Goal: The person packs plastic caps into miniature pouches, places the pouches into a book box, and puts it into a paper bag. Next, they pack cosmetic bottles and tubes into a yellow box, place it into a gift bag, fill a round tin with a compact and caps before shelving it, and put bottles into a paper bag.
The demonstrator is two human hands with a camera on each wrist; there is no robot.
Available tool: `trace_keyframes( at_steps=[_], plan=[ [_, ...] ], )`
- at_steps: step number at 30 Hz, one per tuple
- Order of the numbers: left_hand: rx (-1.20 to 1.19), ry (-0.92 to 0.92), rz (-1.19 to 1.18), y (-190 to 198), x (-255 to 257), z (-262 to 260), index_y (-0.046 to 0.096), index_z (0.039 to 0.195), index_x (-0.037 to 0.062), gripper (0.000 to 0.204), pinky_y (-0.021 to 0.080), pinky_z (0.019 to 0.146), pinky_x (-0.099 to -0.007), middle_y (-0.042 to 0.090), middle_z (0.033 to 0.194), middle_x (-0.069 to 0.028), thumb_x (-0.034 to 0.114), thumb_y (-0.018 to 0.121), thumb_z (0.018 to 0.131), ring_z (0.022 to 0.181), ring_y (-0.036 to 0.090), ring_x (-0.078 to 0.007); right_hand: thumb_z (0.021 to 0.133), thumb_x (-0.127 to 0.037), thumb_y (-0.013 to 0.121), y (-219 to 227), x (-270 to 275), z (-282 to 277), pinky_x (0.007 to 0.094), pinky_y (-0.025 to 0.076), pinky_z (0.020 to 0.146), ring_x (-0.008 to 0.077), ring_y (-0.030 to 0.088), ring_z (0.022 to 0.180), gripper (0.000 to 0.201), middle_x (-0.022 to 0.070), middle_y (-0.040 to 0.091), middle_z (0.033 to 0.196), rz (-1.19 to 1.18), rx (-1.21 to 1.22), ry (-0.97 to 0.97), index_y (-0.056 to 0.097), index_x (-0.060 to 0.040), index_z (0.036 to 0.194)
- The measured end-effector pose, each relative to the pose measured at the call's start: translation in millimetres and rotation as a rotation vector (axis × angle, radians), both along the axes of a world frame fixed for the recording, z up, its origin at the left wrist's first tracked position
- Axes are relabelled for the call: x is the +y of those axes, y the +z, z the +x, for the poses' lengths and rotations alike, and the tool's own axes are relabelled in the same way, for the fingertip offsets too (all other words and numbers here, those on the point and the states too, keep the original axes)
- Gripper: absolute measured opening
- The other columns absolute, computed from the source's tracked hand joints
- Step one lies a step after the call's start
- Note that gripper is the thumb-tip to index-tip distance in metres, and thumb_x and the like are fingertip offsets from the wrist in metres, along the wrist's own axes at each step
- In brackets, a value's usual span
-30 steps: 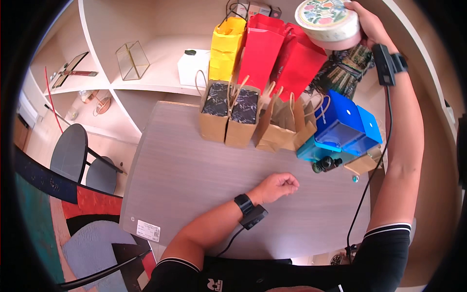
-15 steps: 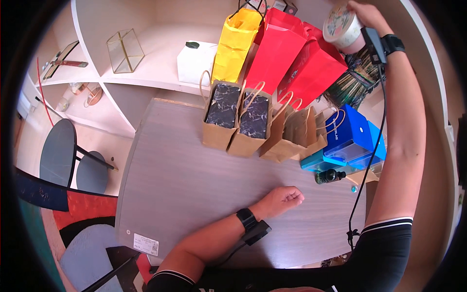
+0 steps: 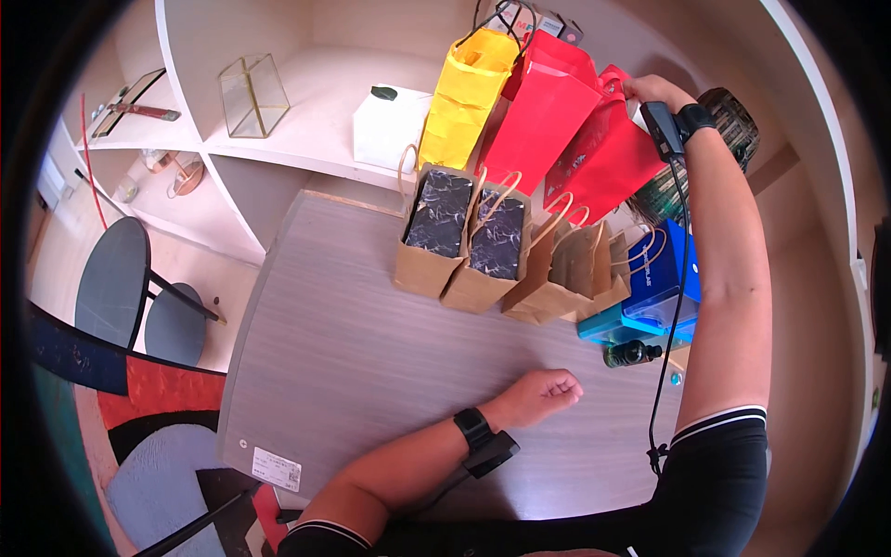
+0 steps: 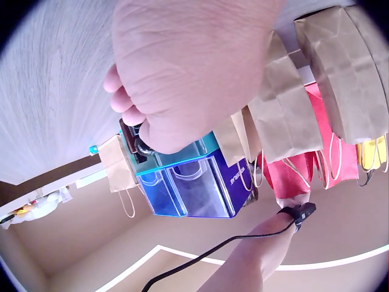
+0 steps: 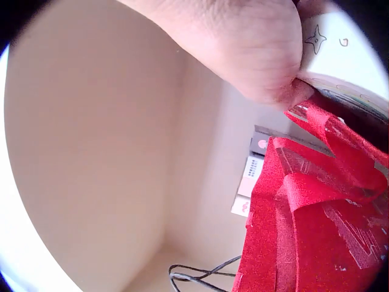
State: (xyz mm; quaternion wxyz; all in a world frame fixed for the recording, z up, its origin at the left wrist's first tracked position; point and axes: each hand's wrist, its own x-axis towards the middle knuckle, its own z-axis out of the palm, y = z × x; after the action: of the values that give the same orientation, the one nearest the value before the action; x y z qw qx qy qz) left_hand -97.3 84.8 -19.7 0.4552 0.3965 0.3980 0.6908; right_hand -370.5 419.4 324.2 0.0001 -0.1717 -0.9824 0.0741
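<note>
My right hand point(image 3: 661, 90) is at the top corner of the right-hand red paper bag point(image 3: 603, 153). In the right wrist view its thumb meets the red rim, and the fingers are mostly hidden. Beside that hand shows part of a white surface point(image 5: 340, 42) with a small star drawing; I cannot tell whether the hand touches it. Close over the table, my left hand point(image 3: 534, 397) hangs loosely curled and holds nothing. Nearest to it are a dark bottle point(image 3: 631, 354) and blue boxes point(image 3: 654, 288).
Brown paper bags point(image 3: 432, 265) stand along the table's point(image 3: 371, 343) far side, some with black marbled boxes inside. Behind them are another red bag point(image 3: 543, 116), a yellow bag point(image 3: 469, 97) and a white box point(image 3: 390, 125). A dark woven object point(image 3: 740, 125) stands beyond my right wrist.
My right hand held a round floral box a second ago. It has moved down and left to the red bag, and the box no longer shows in the head view. The left hand stays put.
</note>
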Motion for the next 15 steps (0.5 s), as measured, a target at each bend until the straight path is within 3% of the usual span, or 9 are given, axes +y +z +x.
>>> trace_keyframes(
  at_steps=[2, 6, 8, 9, 11, 12, 13, 15],
  plan=[
    [-0.010, 0.026, 0.011, 0.2, -0.2, 0.3, 0.065, 0.109, 0.0027, 0.017, 0.050, 0.080, -0.0252, 0.068, 0.096, -0.0003, 0.017, 0.062, 0.101, 0.086, 0.060, -0.0063, 0.090, -0.023, 0.060, -7.4, -2.1, 1.2, 0.0317, 0.049, 0.072, 0.0170, 0.064, 0.079, 0.024, 0.0069, 0.071, 0.087, -0.153, -0.020, -0.052, 0.072, -0.0032, 0.096],
    [0.006, 0.035, 0.025, -1.8, 0.7, 1.7, 0.065, 0.110, 0.0028, 0.017, 0.050, 0.081, -0.0255, 0.068, 0.097, -0.0012, 0.017, 0.062, 0.101, 0.087, 0.061, -0.0072, 0.088, -0.028, 0.061, -8.4, 13.8, -0.3, 0.0327, 0.050, 0.061, 0.0167, 0.063, 0.067, 0.026, 0.0052, 0.071, 0.081, -0.191, -0.064, -0.025, 0.072, -0.0043, 0.092],
    [-0.012, 0.029, 0.036, -1.8, 0.8, 1.1, 0.065, 0.110, 0.0028, 0.017, 0.051, 0.081, -0.0256, 0.068, 0.097, -0.0015, 0.018, 0.061, 0.101, 0.087, 0.061, -0.0075, 0.087, -0.025, 0.064, -17.3, 71.9, -26.6, 0.0330, 0.049, 0.057, 0.0158, 0.062, 0.061, 0.020, 0.0039, 0.070, 0.077, 0.340, -0.205, 0.880, 0.070, -0.0058, 0.085],
    [0.001, 0.028, 0.031, -0.5, 0.1, -0.1, 0.065, 0.110, 0.0027, 0.018, 0.051, 0.081, -0.0258, 0.068, 0.097, -0.0016, 0.018, 0.061, 0.102, 0.088, 0.061, -0.0075, 0.087, -0.025, 0.064, -23.6, 68.8, -24.3, 0.0330, 0.049, 0.057, 0.0158, 0.062, 0.061, 0.020, 0.0039, 0.070, 0.077, 0.340, -0.204, 0.881, 0.070, -0.0058, 0.085],
    [0.014, 0.033, 0.026, 1.3, -1.3, -1.5, 0.065, 0.111, 0.0026, 0.018, 0.050, 0.081, -0.0260, 0.068, 0.097, -0.0017, 0.018, 0.061, 0.102, 0.088, 0.061, -0.0076, 0.088, -0.026, 0.067, -41.5, 58.0, -8.8, 0.0333, 0.047, 0.049, 0.0156, 0.060, 0.054, 0.017, 0.0025, 0.070, 0.074, -0.591, -0.157, 0.211, 0.069, -0.0112, 0.080],
    [0.007, 0.031, 0.025, 1.8, -1.0, -1.4, 0.064, 0.110, 0.0026, 0.018, 0.051, 0.081, -0.0263, 0.068, 0.098, -0.0018, 0.018, 0.061, 0.102, 0.088, 0.062, -0.0079, 0.091, -0.029, 0.067, -48.4, 40.8, 7.0, 0.0326, 0.044, 0.044, 0.0155, 0.058, 0.049, 0.016, 0.0015, 0.069, 0.070, -0.826, 0.155, -0.194, 0.070, -0.0154, 0.083],
    [-0.001, 0.029, 0.022, 1.8, -1.3, -1.1, 0.064, 0.110, 0.0026, 0.018, 0.051, 0.081, -0.0266, 0.068, 0.098, -0.0018, 0.018, 0.060, 0.102, 0.088, 0.062, -0.0081, 0.091, -0.029, 0.067, -45.9, 25.8, 13.6, 0.0326, 0.044, 0.044, 0.0155, 0.058, 0.049, 0.016, 0.0015, 0.069, 0.070, -0.830, 0.149, -0.190, 0.070, -0.0154, 0.083],
    [-0.001, 0.031, 0.020, 3.1, -2.1, -1.3, 0.064, 0.110, 0.0026, 0.018, 0.051, 0.081, -0.0268, 0.068, 0.098, -0.0019, 0.018, 0.060, 0.102, 0.088, 0.062, -0.0083, 0.092, -0.032, 0.066, -39.6, 8.3, 21.8, 0.0258, 0.048, 0.058, 0.0079, 0.062, 0.063, 0.024, 0.0032, 0.075, 0.086, -0.758, 0.165, -0.323, 0.077, -0.0124, 0.102]
  ],
)
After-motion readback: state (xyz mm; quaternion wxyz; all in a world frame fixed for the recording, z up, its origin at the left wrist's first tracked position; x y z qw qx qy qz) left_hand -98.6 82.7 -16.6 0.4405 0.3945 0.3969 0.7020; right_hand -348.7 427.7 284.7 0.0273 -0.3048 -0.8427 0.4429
